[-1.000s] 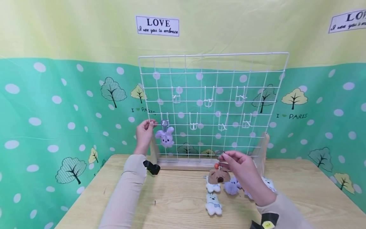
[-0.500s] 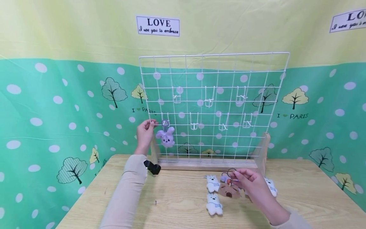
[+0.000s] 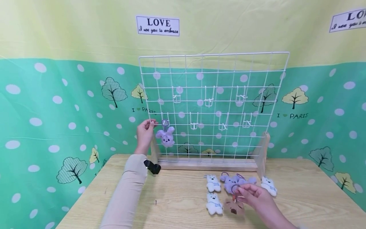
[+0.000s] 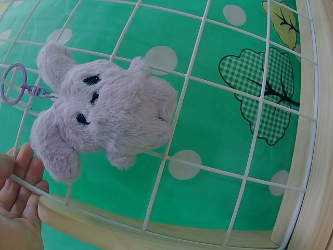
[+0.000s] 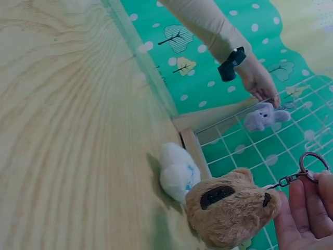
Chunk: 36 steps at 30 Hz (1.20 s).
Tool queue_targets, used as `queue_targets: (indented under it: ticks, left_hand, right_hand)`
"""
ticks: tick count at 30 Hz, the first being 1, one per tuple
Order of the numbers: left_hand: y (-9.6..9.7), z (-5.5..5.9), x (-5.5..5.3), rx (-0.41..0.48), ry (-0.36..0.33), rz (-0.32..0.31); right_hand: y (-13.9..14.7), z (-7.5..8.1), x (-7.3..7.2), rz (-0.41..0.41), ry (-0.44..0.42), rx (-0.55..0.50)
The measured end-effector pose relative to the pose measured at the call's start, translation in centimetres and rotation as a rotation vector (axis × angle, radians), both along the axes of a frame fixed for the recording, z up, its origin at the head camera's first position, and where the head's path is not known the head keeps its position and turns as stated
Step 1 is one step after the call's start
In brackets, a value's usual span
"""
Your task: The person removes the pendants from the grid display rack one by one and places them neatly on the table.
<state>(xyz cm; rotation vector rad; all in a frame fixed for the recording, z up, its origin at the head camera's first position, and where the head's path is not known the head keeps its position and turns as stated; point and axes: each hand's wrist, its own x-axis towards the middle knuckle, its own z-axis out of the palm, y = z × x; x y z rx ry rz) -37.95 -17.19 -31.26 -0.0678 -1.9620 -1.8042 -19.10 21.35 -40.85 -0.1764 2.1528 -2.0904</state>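
My left hand (image 3: 145, 132) pinches the left edge wire of a white wire grid (image 3: 210, 73). Just right of it a lilac plush rabbit keychain (image 3: 166, 138) hangs from a hook by its ring; the left wrist view shows that rabbit (image 4: 112, 107) close up. Low over the table, my right hand (image 3: 257, 198) pinches the metal ring of a brown plush keychain (image 3: 233, 206) with a dark nose. The plush dangles below the fingers; whether it touches the wood cannot be told. Behind that hand lie lilac plush keychains (image 3: 230, 184), partly hidden.
Two white bear plushes (image 3: 214, 204) lie left of the brown one, and another white bear (image 3: 268, 186) lies to the right. Several white hooks (image 3: 209, 101) sit on the grid. Its wooden base (image 3: 207, 166) stands at the back of the wooden table (image 3: 168, 194).
My right hand has come down and toward me, from in front of the grid's base, carrying the brown plush keychain. The lilac plushes are more uncovered. My left hand stays on the grid edge.
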Motion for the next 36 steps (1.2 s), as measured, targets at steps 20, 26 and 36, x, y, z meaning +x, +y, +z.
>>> queue_targets:
  ticks: [20, 26, 36]
  left_hand:
    - [0.5, 0.3, -0.4, 0.025, 0.013, -0.011]
    - [0.4, 0.3, -0.3, 0.022, 0.011, -0.009]
    - [0.2, 0.2, 0.0, 0.025, -0.014, 0.008]
  right_hand:
    - [0.4, -2.7, -1.8, -0.035, 0.032, 0.004]
    - [-0.2, -3.2, -2.5, -0.03, 0.03, 0.036]
    - [-1.4, -4.2, -3.0, -0.001, 0.07, 0.101]
